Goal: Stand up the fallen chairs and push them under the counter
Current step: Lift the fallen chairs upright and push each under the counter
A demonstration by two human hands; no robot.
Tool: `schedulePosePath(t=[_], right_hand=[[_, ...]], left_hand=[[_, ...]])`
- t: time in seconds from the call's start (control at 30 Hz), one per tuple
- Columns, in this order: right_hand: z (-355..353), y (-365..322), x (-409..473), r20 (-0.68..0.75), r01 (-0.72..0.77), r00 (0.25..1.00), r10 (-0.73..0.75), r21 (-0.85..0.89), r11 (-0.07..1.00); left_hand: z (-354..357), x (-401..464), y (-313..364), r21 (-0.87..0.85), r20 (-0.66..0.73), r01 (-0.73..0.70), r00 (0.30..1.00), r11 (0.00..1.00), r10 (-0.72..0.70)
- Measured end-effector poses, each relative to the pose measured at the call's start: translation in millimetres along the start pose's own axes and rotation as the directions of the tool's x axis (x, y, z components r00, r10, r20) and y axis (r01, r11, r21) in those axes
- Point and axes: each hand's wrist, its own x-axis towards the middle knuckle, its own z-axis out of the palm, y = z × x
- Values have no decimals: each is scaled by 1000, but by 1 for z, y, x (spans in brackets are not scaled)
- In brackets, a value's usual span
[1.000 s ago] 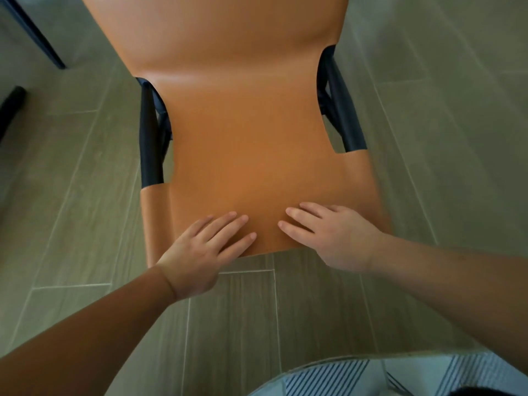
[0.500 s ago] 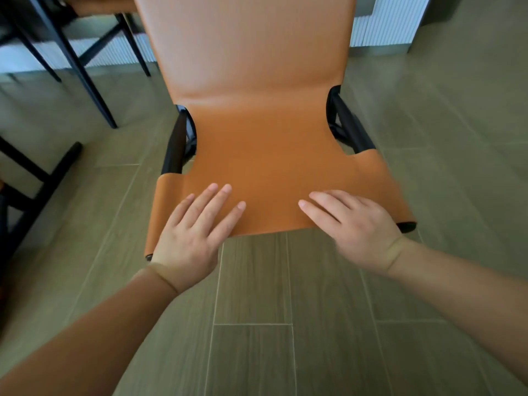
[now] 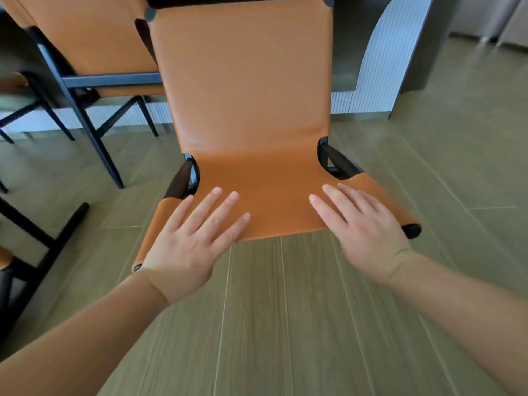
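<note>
An orange leather chair [image 3: 251, 115] with a black frame stands upright in front of me, its seat facing me and its back toward the counter [image 3: 380, 61]. My left hand [image 3: 191, 244] lies flat with straight, spread fingers on the seat's front left edge. My right hand [image 3: 360, 230] is flat with straight fingers over the seat's front right part. Neither hand grips anything. The chair's legs are hidden under the seat.
A second orange chair [image 3: 94, 47] with black legs stands at the counter on the left. Black legs of another chair [image 3: 37, 235] lie low at the far left edge. A wood-look tile floor [image 3: 285, 310] spreads around me, wide on the right.
The chair has slid away from me toward the counter, and both hands have followed on the seat's front edge. The view has lifted, bringing the counter and the neighbouring chair into sight.
</note>
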Motion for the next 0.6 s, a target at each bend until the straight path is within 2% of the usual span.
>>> schedulePosePath(t=[0.07,0.17,0.23,0.3,0.33,0.4,0.5,0.6], right_hand=[[-15,10,26,133,-63,989,61,5,998],[-32,28,65,351,-109,931,98,11,994],[-40,37,87,458,-97,887,65,46,994],[-44,43,105,520,-87,854,4,135,987],[-46,45,114,541,-94,841,-18,179,979],[-51,52,132,585,-106,810,-45,222,969],[-59,64,159,602,-98,797,-57,221,970],[-68,79,193,602,-78,796,-57,197,977]], left_hand=[[-16,21,-17,26,153,-15,988,1000,11],[-33,55,-46,49,369,40,928,998,-55],[-38,76,-59,31,534,65,843,997,-71],[-44,93,-73,-69,700,184,709,981,-83],[-47,99,-82,-129,729,249,680,960,-79],[-49,109,-101,-214,735,303,677,929,-52],[-60,123,-129,-273,715,278,699,921,1],[-70,147,-164,-310,583,158,810,938,56]])
